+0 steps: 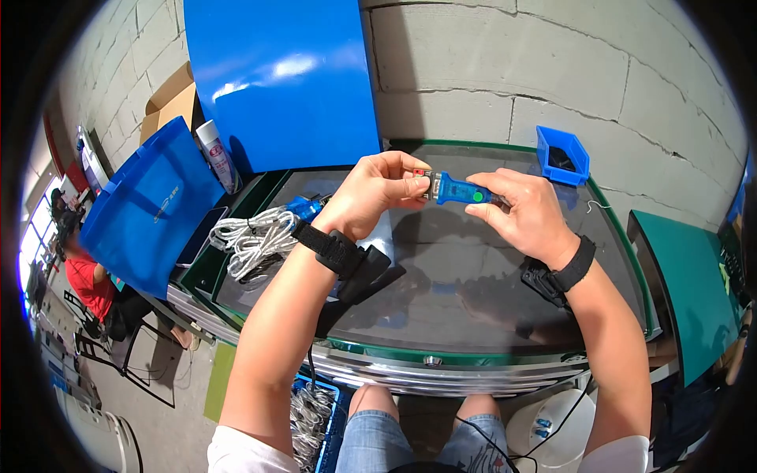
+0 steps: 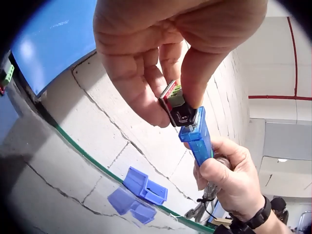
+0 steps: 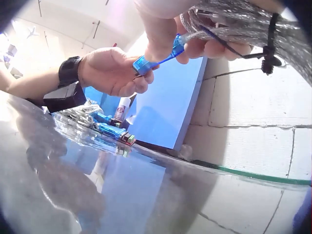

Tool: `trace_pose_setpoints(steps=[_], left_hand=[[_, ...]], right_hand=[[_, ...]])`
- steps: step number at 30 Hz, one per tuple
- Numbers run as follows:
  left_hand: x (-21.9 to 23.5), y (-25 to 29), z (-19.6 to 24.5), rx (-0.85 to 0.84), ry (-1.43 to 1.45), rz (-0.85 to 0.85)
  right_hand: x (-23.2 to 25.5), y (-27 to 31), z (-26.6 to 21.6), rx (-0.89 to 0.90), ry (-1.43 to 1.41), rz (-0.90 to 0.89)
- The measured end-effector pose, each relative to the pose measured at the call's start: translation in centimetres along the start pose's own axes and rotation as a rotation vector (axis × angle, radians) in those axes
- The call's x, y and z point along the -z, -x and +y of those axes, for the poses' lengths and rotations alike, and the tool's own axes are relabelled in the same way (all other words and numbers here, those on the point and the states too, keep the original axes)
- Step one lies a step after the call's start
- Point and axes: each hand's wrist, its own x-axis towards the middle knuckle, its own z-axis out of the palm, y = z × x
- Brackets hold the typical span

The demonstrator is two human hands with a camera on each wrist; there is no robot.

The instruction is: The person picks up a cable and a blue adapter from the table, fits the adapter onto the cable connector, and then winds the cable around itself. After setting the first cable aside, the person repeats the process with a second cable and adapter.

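Over the table, my left hand (image 1: 377,189) pinches a small terminal-block adapter (image 2: 176,101) with green terminals, a red strip and a black body. My right hand (image 1: 527,211) grips a translucent blue cable connector (image 1: 459,191) marked with a green dot. The adapter sits end to end with the connector's front, right at its face in the left wrist view. A zip-tied bundle of clear-jacketed cable (image 3: 239,25) runs from the connector's back into my right palm. On the table's left lies another coiled cable (image 1: 256,236) with blue connectors.
A small blue bin (image 1: 562,156) stands at the back right. Back left are a spray can (image 1: 218,158), a blue folder-like holder (image 1: 146,209) and a tall blue panel (image 1: 284,87). Below the table edge sits a crate of cables (image 1: 311,422); a white bucket (image 1: 552,426) stands right.
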Motion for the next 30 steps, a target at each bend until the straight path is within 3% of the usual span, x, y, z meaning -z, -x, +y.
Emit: trace_pose_setpoints(steps=[10,12,14,16,20,25,30], left_hand=[[0.5,-0.1,0.1,0.016,-0.027,-0.011],[2.3,-0.3,0.1,-0.124,-0.29,0.145],[4.2,0.0,0.8,-0.131,-0.092,0.258],[4.1,0.0,0.7,-0.127,0.082,0.266],[2.9,0.2,0.9,-0.106,0.198,0.011],[2.1,0.3,0.3,-0.062,0.171,-0.086],[1.1,0.5,0.3,-0.028,0.096,-0.233]], right_hand=[[0.1,0.0,-0.3,0.003,0.067,-0.007],[0.6,0.4,0.8,0.0,0.044,0.078],[1.9,0.4,2.1,-0.124,0.122,0.12],[2.2,0.2,3.1,-0.17,0.068,0.141],[0.9,0.3,2.2,-0.09,-0.078,0.102],[1.3,0.1,0.1,-0.113,-0.16,-0.053],[1.0,0.3,0.4,-0.08,-0.237,-0.037]])
